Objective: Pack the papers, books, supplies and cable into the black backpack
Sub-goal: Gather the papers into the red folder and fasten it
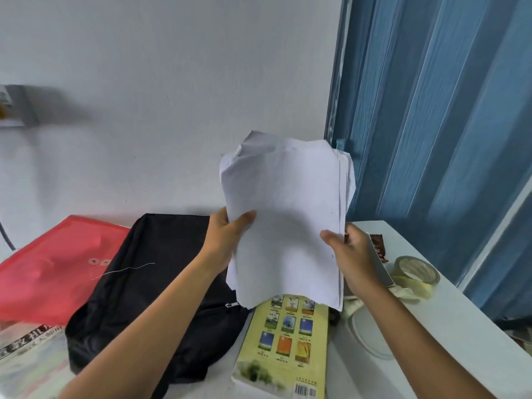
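Observation:
A stack of white papers (285,214) stands upright in the air above the table, its top corners bent. My left hand (227,237) grips its left edge and my right hand (354,254) grips its right edge. The black backpack (149,283) lies flat on the table to the left, under my left forearm, with a zipper pull near its right side. A yellow-green book (288,347) lies face down just below the papers. A roll of clear tape (416,270) sits at the right.
A red plastic envelope folder (49,272) lies left of the backpack, with a newspaper (26,355) in front of it. A white round lid (371,332) and a brown packet (378,246) rest at the right. Blue curtains hang behind the white table (460,326).

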Available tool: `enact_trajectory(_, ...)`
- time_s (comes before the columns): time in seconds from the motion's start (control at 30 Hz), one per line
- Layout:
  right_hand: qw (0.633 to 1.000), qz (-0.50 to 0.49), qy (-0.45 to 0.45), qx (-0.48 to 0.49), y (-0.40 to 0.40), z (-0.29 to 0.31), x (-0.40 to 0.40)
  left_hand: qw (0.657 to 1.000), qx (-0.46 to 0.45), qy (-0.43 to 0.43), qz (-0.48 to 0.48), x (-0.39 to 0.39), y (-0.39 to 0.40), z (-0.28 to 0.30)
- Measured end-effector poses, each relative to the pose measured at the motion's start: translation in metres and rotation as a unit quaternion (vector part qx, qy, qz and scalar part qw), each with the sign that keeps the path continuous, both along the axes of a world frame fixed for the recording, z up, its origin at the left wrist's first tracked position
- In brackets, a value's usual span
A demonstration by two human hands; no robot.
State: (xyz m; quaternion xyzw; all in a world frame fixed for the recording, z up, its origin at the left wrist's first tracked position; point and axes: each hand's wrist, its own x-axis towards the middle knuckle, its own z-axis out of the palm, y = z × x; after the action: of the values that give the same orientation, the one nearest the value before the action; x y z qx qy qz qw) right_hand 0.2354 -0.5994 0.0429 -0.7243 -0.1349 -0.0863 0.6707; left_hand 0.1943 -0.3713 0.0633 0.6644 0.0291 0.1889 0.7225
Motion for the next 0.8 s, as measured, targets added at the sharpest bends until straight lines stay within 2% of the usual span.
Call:
enact_trajectory(0.1,1.000,-0.017,-0.013,-0.003,-0.004,0.000,0.003,0.999,0.034,0.004,-0.040,0.001,0.000,-0.002)
enact_trajectory(0.3,0.998,-0.011,-0.036,0.049,-0.017,0.005,0.013,0.999,0.017,-0.013,-0.050,0.014,0.012,0.009)
enact_trajectory(0.43,0.998,-0.010,0.000,0.054,-0.013,0.010,0.014,0.997,0.004,0.031,-0.073,0.015,0.004,-0.007)
enact_trajectory(0.63,0.983,-0.028,0.125,-0.128,-0.003,-0.026,0.012,0.998,0.037,0.040,-0.011,0.010,-0.013,-0.054)
enact_trajectory(0.8,0.993,-0.062,0.056,-0.088,0.001,-0.017,0.013,0.998,0.042,0.003,0.052,0.014,-0.018,-0.045)
